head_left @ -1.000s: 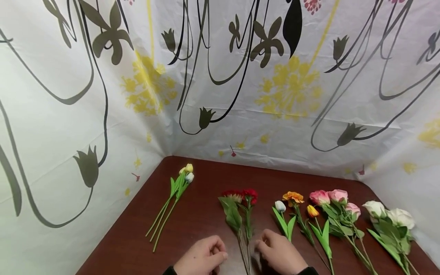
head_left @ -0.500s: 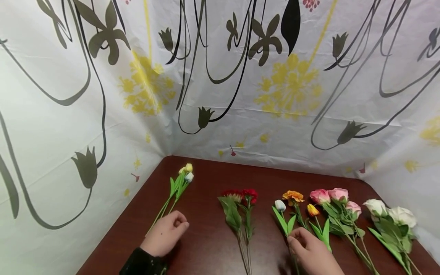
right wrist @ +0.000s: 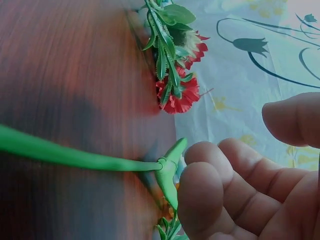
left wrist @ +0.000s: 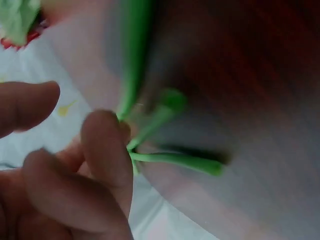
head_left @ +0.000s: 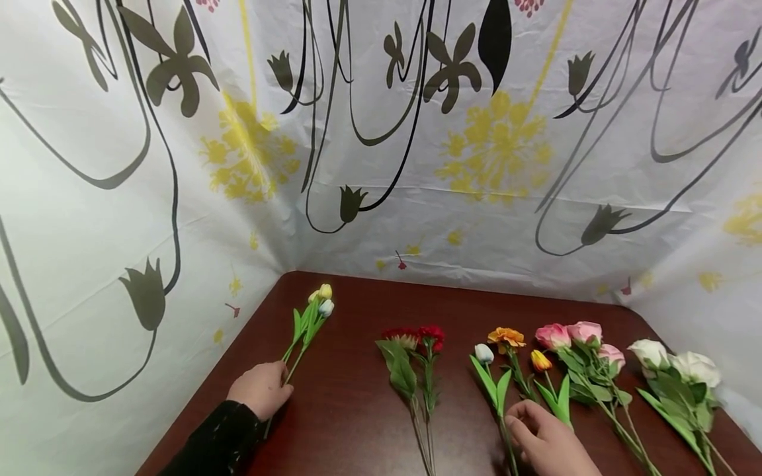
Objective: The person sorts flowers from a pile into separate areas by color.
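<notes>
In the head view my left hand is over the stems of the tulips, two pale yellow and one white-blue. The left wrist view shows loosely bent fingers right at their green stems, with the thumb standing apart. My right hand is beside the stem of a single white tulip with two green leaves. In the right wrist view its relaxed fingers overlap a leaf of that tulip, the thumb away from them. Red carnations lie between the hands.
An orange flower, a yellow-orange tulip, pink roses and white roses lie in a row on the right of the dark red table. A patterned white curtain stands behind the table and along its sides.
My left hand moved left from beside the carnations to the yellow and white-blue tulips' stems. My right hand moved right to the single white tulip. The flowers stay in place.
</notes>
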Tool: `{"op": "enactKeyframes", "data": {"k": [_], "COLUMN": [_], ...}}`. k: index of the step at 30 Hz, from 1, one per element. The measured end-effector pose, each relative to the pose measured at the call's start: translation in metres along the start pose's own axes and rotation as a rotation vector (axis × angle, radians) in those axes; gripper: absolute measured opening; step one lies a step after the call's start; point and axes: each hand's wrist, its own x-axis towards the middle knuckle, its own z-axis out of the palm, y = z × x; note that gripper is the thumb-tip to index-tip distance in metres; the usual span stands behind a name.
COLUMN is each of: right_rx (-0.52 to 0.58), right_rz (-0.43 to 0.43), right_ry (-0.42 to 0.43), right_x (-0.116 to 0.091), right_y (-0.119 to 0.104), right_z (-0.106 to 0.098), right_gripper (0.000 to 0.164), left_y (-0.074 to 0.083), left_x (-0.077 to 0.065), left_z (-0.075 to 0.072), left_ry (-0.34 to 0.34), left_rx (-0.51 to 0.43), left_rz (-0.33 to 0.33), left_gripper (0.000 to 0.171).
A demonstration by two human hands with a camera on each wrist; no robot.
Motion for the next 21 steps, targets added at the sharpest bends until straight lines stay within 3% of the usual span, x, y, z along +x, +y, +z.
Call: {"op": "enactKeyframes", "data": {"k": [6, 12, 15, 21], "right_rx": [-0.014, -0.016, -0.018, -0.014], "right_rz": [-0.006, -0.02, -0.017, -0.007], "right_ry": [-0.014, -0.012, -0.01, -0.006], "right_x": [0.003, 0.002, 0.002, 0.0], "right_y": [0.003, 0.005, 0.006, 0.007], "right_z": [0.002, 0.004, 0.005, 0.005], "right_gripper": [0.016, 0.017, 0.018, 0.019], "left_y": [-0.002, 0.0, -0.001, -0.002], "left_x": [0.005, 0.009, 0.012, 0.009], "left_z": [0.007, 0.008, 0.009, 0.007], "left_ry": [0.027, 0.048, 0.02, -0.088], "left_rx": [0.125, 0.143, 0.109, -0.112], "left_rz": [0.064, 0.082, 0.074, 0.045], "left_gripper": [0.017, 0.018, 0.021, 0.024]}}
